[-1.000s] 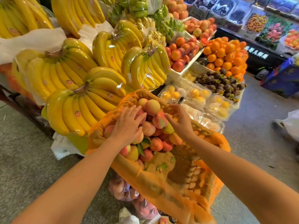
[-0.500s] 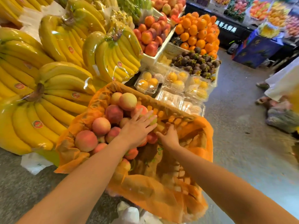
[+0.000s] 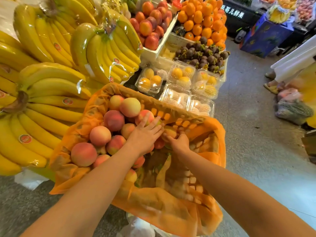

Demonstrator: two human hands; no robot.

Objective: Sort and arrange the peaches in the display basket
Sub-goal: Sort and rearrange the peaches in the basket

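Note:
A display basket (image 3: 172,113) lined with orange plastic sits in front of me, tilted toward me. Several pink-yellow peaches (image 3: 100,135) are piled in its left half; the right half shows bare lining and weave. My left hand (image 3: 145,134) lies flat on the pile with fingers straight, pressing against the peaches near the far wall. My right hand (image 3: 177,142) is just beside it, fingers curled around a yellowish peach (image 3: 170,132) low against the basket's far wall.
Wrapped banana bunches (image 3: 51,93) crowd the left. Clear boxes of fruit (image 3: 181,77), mangosteens (image 3: 201,53), oranges (image 3: 203,23) and nectarines (image 3: 150,23) stand behind the basket. Bags (image 3: 292,108) and a person's feet (image 3: 271,88) occupy the floor at right.
My view has swung left and closer. Both hands slid toward the basket's far right wall; my left hand flattened on the pile and my right hand curled around a peach.

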